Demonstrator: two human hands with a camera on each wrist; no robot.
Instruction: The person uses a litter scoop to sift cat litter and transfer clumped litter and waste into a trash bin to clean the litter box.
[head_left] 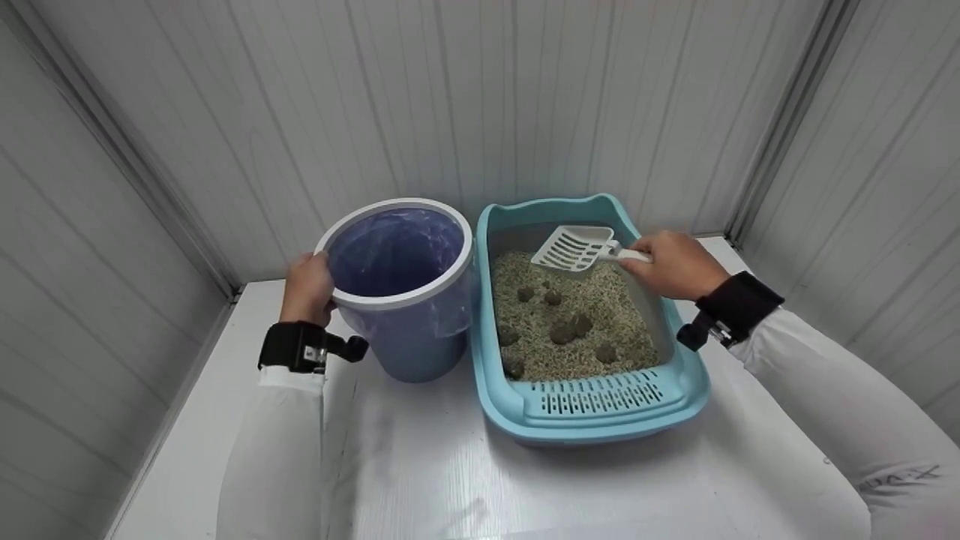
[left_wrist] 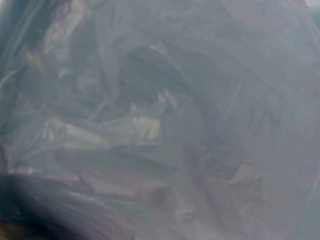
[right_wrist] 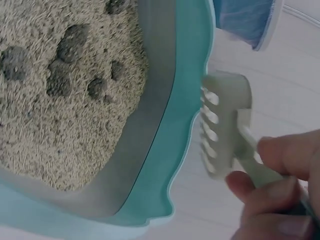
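While the right hand (head_left: 675, 264) pinches its handle, the slotted litter scoop (head_left: 571, 248) handles light and stiff; left hand (head_left: 309, 287) grips the bin (head_left: 397, 300) rim.

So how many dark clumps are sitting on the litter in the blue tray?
7 dark round clumps: two at the back, a touching pair mid-tray, one by the left wall, two nearest the grate. More may be buried.

The only lettering, faint grey print on the right sleeve (head_left: 896, 474), is seemingly too blurred to read.
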